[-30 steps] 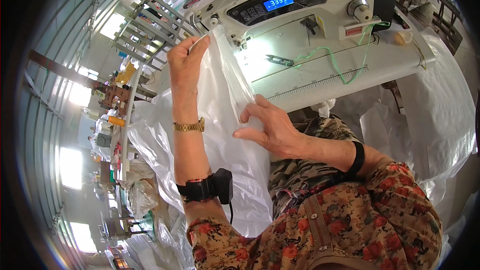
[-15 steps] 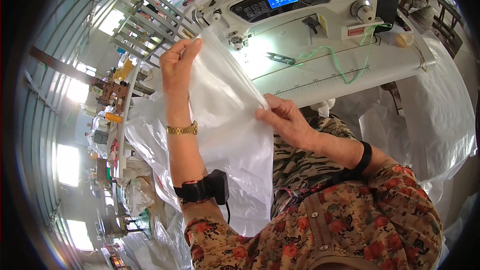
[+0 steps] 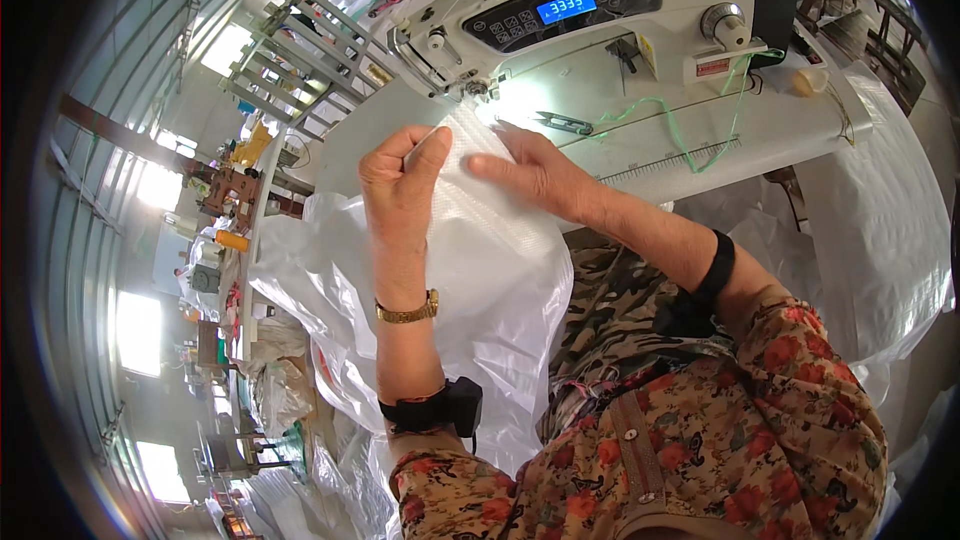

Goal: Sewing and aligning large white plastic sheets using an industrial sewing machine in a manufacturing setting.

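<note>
A white woven plastic sheet (image 3: 500,290) hangs from my hands over my lap and down to the left. My left hand (image 3: 405,180) is closed on its upper left edge, thumb on top. My right hand (image 3: 535,172) grips the opposite edge, its thumb on the sheet and its fingers partly hidden behind. The sheet's top corner lies just below the needle area of a white sewing machine (image 3: 610,30), whose lamp lights the bed. Right of that corner, a small pair of thread snips (image 3: 563,123) rests on the machine table.
Green thread (image 3: 690,145) trails over the table beside a printed ruler scale (image 3: 665,162). A tan roll (image 3: 810,81) sits at the right end. More white sheeting (image 3: 870,230) hangs at the right. A grey slatted rack (image 3: 300,50) stands beyond the table at the left.
Both hands have come closer together near the needle area. My left hand moved right and lower, my right hand up and left, and the sheet's corner shifted toward the machine.
</note>
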### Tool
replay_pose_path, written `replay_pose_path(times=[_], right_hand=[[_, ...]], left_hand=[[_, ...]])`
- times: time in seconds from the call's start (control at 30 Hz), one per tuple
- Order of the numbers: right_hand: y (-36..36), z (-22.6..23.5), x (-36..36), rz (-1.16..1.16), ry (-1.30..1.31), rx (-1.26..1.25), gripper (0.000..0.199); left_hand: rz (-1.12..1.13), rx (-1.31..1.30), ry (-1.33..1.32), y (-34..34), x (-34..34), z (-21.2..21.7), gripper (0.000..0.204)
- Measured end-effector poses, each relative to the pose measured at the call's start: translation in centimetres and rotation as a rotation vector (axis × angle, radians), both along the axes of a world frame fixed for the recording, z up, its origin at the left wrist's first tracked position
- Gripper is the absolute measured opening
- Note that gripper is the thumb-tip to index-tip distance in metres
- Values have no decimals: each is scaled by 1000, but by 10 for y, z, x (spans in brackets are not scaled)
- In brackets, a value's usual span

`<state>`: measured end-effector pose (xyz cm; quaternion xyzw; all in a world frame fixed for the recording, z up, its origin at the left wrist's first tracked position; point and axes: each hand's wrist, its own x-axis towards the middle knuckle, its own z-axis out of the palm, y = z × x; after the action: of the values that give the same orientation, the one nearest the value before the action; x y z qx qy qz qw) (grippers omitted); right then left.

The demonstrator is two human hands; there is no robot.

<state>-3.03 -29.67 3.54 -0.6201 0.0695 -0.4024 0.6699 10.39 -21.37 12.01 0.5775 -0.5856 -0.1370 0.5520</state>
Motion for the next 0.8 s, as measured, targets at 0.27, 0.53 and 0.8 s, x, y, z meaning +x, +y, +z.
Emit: replay_pose_path(times=[0.27,0.53,0.8], right_hand=[[21,-13,-12,-43,86,70,31],[41,-17,-14,-529,207,-480,39],[41,-27,-9,-468,654,-847,61]], left_hand=[[34,45,34,1,-1,-27,20],[102,107,38,-15,2,-49,31],[180,227,52,-15,2,-56,43]])
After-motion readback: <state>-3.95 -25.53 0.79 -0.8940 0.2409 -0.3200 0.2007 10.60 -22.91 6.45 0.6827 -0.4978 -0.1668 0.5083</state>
